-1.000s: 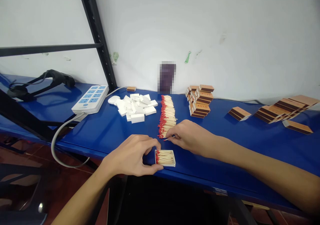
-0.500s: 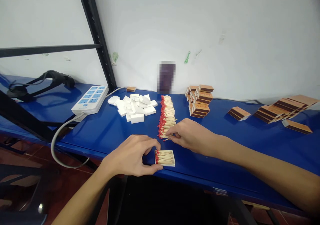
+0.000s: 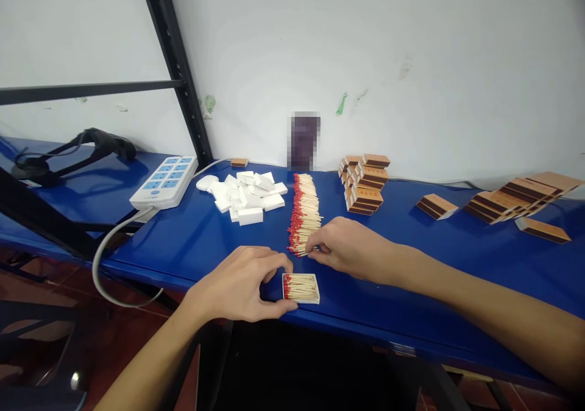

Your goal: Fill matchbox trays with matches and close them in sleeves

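A small white matchbox tray (image 3: 301, 288) full of red-tipped matches lies near the front edge of the blue table (image 3: 196, 237). My left hand (image 3: 242, 283) curls round its left end, thumb and forefinger gripping it. Just beyond it runs a long row of loose matches (image 3: 304, 210). My right hand (image 3: 350, 249) rests at the near end of that row, fingertips pinched on a few matches.
A heap of empty white trays (image 3: 249, 195) lies left of the row. Brown matchbox sleeves are stacked behind (image 3: 365, 182) and at the far right (image 3: 521, 201). A power strip (image 3: 165, 181) with its cable and a black rack post (image 3: 176, 64) stand at the left.
My right hand has crept slightly up into the near end of the match row. The left hand and tray have stayed put.
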A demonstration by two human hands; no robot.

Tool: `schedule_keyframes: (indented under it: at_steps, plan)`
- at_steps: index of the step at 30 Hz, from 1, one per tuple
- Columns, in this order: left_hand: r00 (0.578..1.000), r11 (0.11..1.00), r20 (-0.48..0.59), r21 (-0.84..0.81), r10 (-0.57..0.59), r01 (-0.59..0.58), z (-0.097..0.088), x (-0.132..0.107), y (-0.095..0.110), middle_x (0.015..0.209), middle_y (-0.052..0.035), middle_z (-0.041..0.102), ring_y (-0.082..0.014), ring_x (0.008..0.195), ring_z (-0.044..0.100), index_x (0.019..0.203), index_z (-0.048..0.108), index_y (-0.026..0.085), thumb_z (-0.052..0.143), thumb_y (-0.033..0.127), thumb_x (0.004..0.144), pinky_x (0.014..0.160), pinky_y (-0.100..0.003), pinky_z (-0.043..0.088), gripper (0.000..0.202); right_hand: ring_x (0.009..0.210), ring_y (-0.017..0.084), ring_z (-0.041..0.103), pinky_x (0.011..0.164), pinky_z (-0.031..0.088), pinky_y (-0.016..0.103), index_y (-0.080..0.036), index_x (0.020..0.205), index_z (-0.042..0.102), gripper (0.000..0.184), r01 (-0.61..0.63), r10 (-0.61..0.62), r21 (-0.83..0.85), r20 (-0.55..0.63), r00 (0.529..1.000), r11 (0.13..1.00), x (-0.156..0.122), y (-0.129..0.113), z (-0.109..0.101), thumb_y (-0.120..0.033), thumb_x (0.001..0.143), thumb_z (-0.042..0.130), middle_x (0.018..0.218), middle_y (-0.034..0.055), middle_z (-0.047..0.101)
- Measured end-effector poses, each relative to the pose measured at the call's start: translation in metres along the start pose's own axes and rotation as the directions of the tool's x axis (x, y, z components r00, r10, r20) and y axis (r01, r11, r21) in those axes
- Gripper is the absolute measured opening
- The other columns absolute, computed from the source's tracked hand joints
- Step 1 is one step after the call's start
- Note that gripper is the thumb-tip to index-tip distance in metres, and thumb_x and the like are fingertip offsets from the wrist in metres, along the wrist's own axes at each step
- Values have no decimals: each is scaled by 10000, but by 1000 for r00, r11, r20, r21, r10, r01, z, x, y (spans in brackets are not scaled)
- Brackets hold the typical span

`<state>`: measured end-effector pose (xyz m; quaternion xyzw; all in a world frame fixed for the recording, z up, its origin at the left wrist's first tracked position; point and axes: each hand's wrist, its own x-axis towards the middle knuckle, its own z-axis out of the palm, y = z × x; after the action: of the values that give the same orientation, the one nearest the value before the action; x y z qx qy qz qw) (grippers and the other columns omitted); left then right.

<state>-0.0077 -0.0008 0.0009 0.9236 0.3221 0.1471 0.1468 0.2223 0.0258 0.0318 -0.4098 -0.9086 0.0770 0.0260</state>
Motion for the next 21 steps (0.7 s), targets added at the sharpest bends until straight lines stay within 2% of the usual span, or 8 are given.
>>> schedule_keyframes:
  at_steps: [9,14,18,21]
  plan:
    - [1000,1000,-3,-2,-1,1,0,-1,0,690,53,489,-126,606,473,933,585,207,680,465,780,630,-271,357,315,671,147,603,594,358,254,-204,811,731,211,-20,20,-10,35,999,1000,2,-1,2,-234,893,538,732,25,703]
    - [1000,1000,-4,-4,1,-1,-1,0,1,684,52,490,-128,602,471,928,584,208,676,462,784,625,-269,353,306,678,149,574,580,340,254,-201,829,694,204,-74,74,0,66,995,997,0,-1,3,-254,897,509,733,28,670]
    - [1000,1000,-2,-3,-5,5,-1,1,2,673,53,481,-127,593,465,917,588,208,678,470,781,626,-269,353,308,658,144,541,556,326,251,-194,857,656,190,-101,96,35,131,987,994,-6,-3,-2,-263,896,482,751,32,641]
    - [1000,1000,0,-3,-10,10,-1,0,1,677,54,480,-124,591,459,922,588,208,676,472,781,623,-268,352,312,601,121,488,539,308,245,-192,800,629,160,-94,79,92,146,986,991,-11,-8,-10,-252,870,498,698,7,603]
